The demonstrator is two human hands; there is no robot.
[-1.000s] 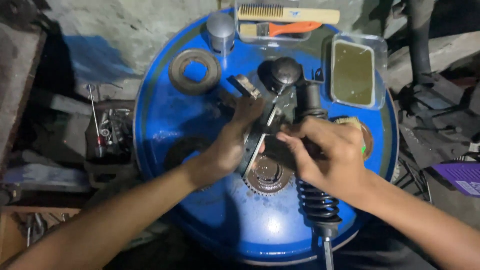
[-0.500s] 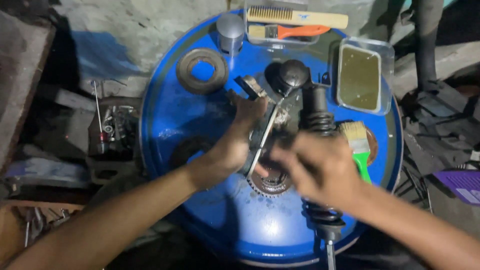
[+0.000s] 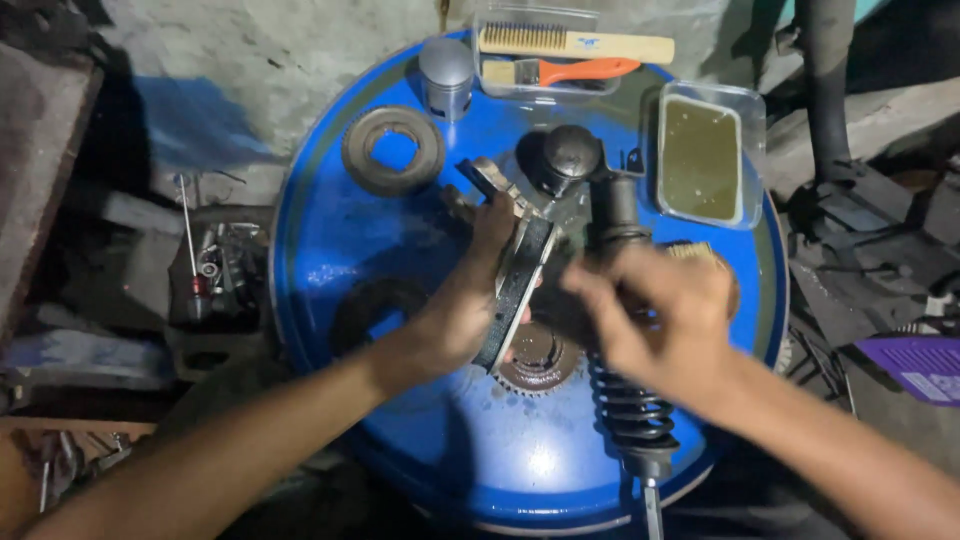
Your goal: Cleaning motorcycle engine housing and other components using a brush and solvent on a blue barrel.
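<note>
Fingers of your left hand [image 3: 470,300] clamp the dark curved brake shoe [image 3: 515,280] on edge atop the round blue steel drum [image 3: 330,250]. Your blurred right hand [image 3: 665,310], grip unreadable, hovers beside the shoe; a loose hold could tip it onto the rusty toothed sprocket [image 3: 540,358] just below.

A flat metal ring [image 3: 393,150] lies at the upper left of the blue drum top [image 3: 340,250], with a grey metal cylinder [image 3: 446,76] standing just beyond it. At the far edge a clear tray [image 3: 500,88] holds a wooden wire brush [image 3: 575,43] and an orange-handled paintbrush [image 3: 560,71]. To the right sits a clear container of brownish liquid [image 3: 701,157]. A purple box [image 3: 915,365] lies on the floor.
</note>
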